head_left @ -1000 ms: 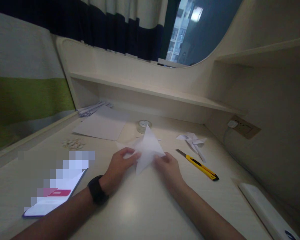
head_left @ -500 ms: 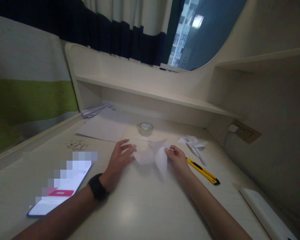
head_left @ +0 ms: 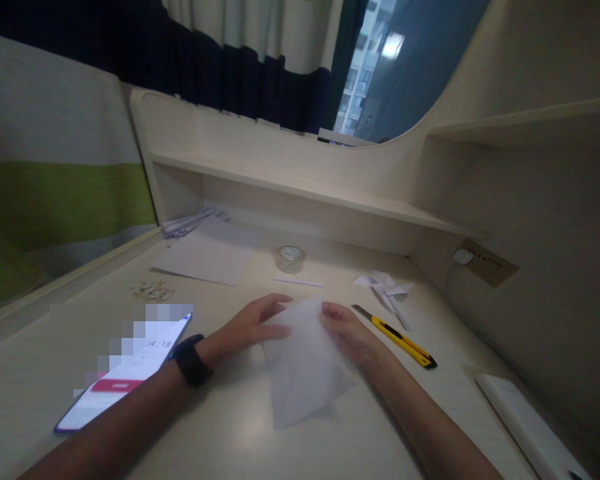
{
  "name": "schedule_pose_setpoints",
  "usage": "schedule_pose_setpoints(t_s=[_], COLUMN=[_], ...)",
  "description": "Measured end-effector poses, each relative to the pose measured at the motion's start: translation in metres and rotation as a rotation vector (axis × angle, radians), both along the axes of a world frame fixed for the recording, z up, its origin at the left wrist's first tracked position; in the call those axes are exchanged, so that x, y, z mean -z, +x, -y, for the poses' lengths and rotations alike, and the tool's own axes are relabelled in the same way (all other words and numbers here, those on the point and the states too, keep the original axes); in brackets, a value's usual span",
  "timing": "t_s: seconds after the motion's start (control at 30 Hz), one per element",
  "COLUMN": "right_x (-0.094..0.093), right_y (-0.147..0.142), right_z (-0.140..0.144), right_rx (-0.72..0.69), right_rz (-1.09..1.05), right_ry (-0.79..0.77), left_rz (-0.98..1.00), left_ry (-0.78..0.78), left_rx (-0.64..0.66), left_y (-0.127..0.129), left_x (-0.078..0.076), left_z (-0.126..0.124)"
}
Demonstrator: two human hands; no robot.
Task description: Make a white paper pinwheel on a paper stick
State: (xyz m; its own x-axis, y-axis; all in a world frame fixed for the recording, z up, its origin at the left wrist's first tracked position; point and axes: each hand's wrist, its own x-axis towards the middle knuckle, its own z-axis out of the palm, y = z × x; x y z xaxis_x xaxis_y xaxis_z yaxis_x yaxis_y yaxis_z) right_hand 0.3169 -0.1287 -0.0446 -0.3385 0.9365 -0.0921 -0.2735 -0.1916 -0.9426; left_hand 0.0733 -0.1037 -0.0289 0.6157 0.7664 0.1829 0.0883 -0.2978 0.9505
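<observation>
Paper sheet [head_left: 303,363]: one, white, thin, lying flat on the surface [head_left: 240,433] in front of the person, its far corner between the two hands, its near edge toward the camera. It looks folded or doubled, but the layers cannot be counted.
Handling: judged very light and limp; it would bend, crease or tear under a hard pinch, and it likely slides easily on the smooth top. Best taken at a corner or along an edge, with a flat hand pressing to keep it in place.
Left hand [head_left: 253,323]: palm down, fingers [head_left: 273,331] spread and lying flat on the sheet's upper left edge; pressing, not pinching. A dark watch [head_left: 190,360] sits on the wrist.
Right hand [head_left: 347,330]: fingers loosely curled, tips resting on the sheet's top right corner; whether they pinch the edge cannot be told.
Cutter [head_left: 397,330]: one, yellow and black, blade tip out, just right of the right hand, apart from it.
Paper offcuts [head_left: 387,288]: a small loose pile beyond the cutter; number unclear.
Thin strip [head_left: 297,282]: one, beyond the hands.
Tape roll [head_left: 290,258]: one, clear, farther back.
Large sheet [head_left: 205,257]: one, flat, at back left; a bundle of folded strips [head_left: 193,220] behind it.
Small scraps [head_left: 153,290]: a cluster, too small to count.
Phone [head_left: 123,380]: one, screen lit, left of the left forearm.
White flat object [head_left: 530,427]: one, near right edge, kind unclear.
</observation>
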Motion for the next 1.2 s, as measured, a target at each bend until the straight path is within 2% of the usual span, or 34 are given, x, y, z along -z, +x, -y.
schedule_pose_setpoints(t_s=[0.1,0.23,0.33,0.4,0.47,0.53,0.67,0.77,0.87,0.97,1.03,1.1,1.13,1.2], right_x=[0.002,0.005,0.008,0.010,0.011,0.010,0.005,0.002,0.001,-0.002,-0.005,-0.006,-0.005,-0.001], right_y=[0.000,-0.003,-0.008,-0.011,-0.012,-0.012,-0.014,-0.017,-0.016,-0.012,-0.007,-0.002,0.000,0.004], right_z=[-0.003,-0.012,-0.019,-0.022,-0.021,-0.016,0.000,0.006,0.004,-0.002,-0.006,-0.011,-0.014,-0.021], right_rx=[-0.046,0.035,0.129,0.217,0.301,0.368,0.429,0.429,0.414,0.329,0.251,0.198,0.185,0.181], right_rz=[0.123,0.438,0.594,0.705,0.792,0.865,1.235,1.469,1.498,1.376,1.283,1.222,1.206,1.181], right_ry=[0.005,0.070,0.160,0.242,0.311,0.359,0.567,0.653,0.529,0.397,0.375,0.392,0.407,0.431], left_rz=[-0.037,-0.157,-0.205,-0.201,-0.183,-0.165,-0.132,-0.177,-0.312,-0.391,-0.423,-0.481,-0.539,-0.699], left_ry=[0.027,0.076,0.124,0.144,0.096,-0.001,-0.171,-0.152,-0.044,-0.007,0.062,0.224,0.339,0.449], left_rx=[0.117,0.074,0.059,-0.019,-0.129,-0.181,-0.100,-0.070,-0.097,-0.060,-0.052,-0.139,-0.213,-0.329], left_y=[0.001,0.002,0.002,0.000,-0.002,-0.005,-0.012,-0.014,-0.014,-0.015,-0.021,-0.035,-0.047,-0.078], left_x=[0.006,0.011,0.011,0.011,0.011,0.010,0.006,0.000,-0.003,-0.006,-0.012,-0.023,-0.030,-0.042], left_z=[-0.008,-0.014,-0.015,-0.013,-0.010,-0.006,0.001,0.004,0.007,0.011,0.011,0.006,0.001,-0.012])
